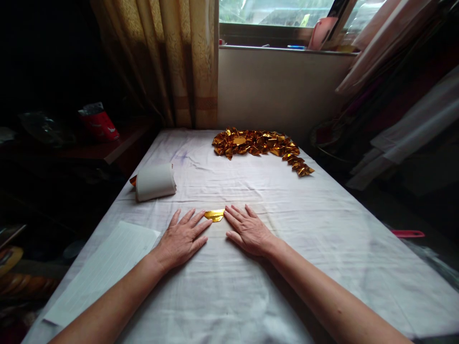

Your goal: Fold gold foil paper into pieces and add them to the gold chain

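left hand (pixel 182 239) and right hand (pixel 249 231) lie flat on the white cloth (pixel 322 229), fingers loosely spread, gripping nothing; the gold foil piece (pixel 214 215) sits between their fingertips. slick foil, wrinkled cloth: one uneven press could skid it or crumple it

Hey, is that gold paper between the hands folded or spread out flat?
Folded, it seems: the gold paper lies as a narrow, pointed strip, with the left hand and right hand flat at its ends.
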Demonstrator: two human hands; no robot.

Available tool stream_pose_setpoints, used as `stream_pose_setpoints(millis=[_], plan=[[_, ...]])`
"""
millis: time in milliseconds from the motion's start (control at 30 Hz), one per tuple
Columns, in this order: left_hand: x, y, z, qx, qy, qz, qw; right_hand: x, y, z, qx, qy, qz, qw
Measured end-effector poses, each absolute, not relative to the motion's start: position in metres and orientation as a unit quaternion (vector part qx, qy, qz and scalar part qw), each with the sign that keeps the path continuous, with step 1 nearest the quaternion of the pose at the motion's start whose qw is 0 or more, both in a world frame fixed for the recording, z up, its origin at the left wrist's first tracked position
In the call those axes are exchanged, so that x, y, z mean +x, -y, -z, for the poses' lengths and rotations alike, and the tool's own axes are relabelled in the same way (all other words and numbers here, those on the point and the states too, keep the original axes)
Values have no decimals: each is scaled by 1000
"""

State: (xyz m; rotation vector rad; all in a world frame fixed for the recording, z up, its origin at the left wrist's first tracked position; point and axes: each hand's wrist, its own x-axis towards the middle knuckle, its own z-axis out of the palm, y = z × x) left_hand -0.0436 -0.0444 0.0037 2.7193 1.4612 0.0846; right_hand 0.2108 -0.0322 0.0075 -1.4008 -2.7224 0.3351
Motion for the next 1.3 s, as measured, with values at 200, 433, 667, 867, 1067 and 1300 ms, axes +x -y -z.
stream_pose_setpoints(millis=[200,433,667,867,1067,1300], plan=[[-50,39,-6,880,-472,-41,38,212,33,-6,-456,881,-114,43],[-42,34,-12,864,-495,-95,6,212,33,-5,-457,880,-118,59],[-22,21,-25,842,-526,-117,5,206,33,-7,-481,860,-123,119],[-15,14,-27,808,-576,-114,40,199,27,-3,-492,839,-113,202],[-15,12,-33,802,-582,-112,82,194,17,-4,-510,819,-118,236],[-10,7,-32,789,-591,-130,105,195,-11,-8,-571,743,-224,266]])
